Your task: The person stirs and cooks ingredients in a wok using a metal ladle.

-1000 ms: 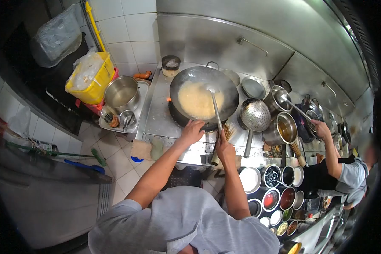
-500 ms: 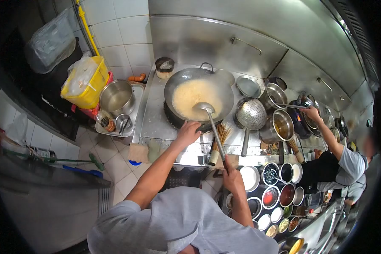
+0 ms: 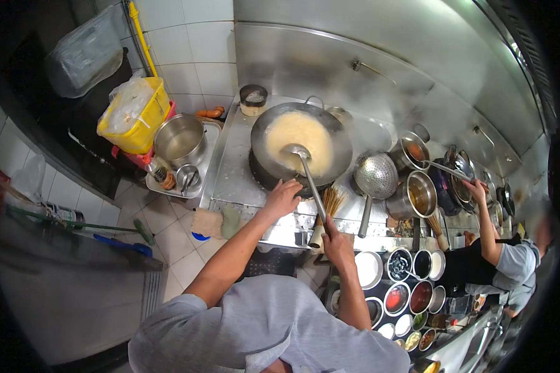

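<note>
a head-high view over a steel stove (image 3: 229, 171), with my two bare hands reaching forward from grey sleeves. the big dark wok (image 3: 341, 148) sits on the left half of the stove, its loop handle toward the back edge. pale, creamy liquid (image 3: 295, 127) lies in it, and steam drifts off to the right.

my right hand (image 3: 339, 241) is closed around the long handle of a ladle (image 3: 310, 177), near the stove's front edge; the ladle's bowl rests in the near part of the liquid. my left hand (image 3: 284, 199) is at the wok's near rim, fingers slightly spread; i cannot tell whether they grip it.

just under the ladle's handle, a straw brush (image 3: 333, 200) lies by the front edge. right of the wok is a strainer (image 3: 376, 177) full of small holes, and beside it a pot (image 3: 399, 202) of brownish liquid. a small dark can (image 3: 252, 107) stands at the back left corner, and a folded cloth (image 3: 206, 223) lies at the front left corner.

past the left edge, a tray (image 3: 213, 133) holds a metal pot (image 3: 193, 153) and a bottle (image 3: 163, 176). at the far right, a co-worker's hand (image 3: 476, 188) holds another ladle (image 3: 446, 168).
</note>
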Tool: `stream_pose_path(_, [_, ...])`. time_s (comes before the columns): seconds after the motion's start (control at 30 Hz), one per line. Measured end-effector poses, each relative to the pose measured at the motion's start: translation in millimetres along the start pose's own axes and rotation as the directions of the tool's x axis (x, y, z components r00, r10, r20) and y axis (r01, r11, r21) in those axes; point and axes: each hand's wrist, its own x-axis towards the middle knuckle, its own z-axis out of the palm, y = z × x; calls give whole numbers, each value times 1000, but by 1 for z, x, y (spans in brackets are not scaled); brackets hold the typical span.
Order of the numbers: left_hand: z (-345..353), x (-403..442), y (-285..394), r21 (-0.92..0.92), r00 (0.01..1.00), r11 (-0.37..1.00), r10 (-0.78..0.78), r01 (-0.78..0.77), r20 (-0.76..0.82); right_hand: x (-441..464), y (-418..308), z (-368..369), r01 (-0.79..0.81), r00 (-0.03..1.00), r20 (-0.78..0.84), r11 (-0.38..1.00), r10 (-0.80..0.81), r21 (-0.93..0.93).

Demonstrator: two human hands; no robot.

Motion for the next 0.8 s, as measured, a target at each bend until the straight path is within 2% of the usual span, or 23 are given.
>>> stream_pose_path(0.07, [0, -1, -2, -11, 1000, 1000, 10, -10, 1, 18, -22, -2, -47, 999, 9, 995, 48, -91])
stream_pose_path(0.1, [0, -1, -2, -9, 1000, 1000, 5, -5, -3, 31, -21, 4, -79, 996, 23, 994, 81, -74])
stream_pose_path(0.23, [2, -1, -3, -22, 1000, 1000, 6, -6, -13, 78, -3, 37, 28, 998, -51, 998, -31, -64])
stream_pose_path(0.3, [5, -1, -6, -22, 1000, 1000, 10, -10, -17, 95, -8, 41, 80, 985, -145, 994, -91, -77])
stream_pose_path(0.43, [7, 1, -7, -19, 1000, 1000, 17, -18, -22, 114, -7, 47, 4, 987, -156, 986, -30, -166])
stream_pose_path(0.6, [2, -1, -4, -35, 1000, 999, 7, -7, -2, 100, -4, 48, -14, 969, -244, 984, -30, -180])
stream_pose_path(0.8, [6, 0, -6, -44, 1000, 999, -1, 1, -3, 47, 8, 43, -42, 983, -180, 992, 20, -119])
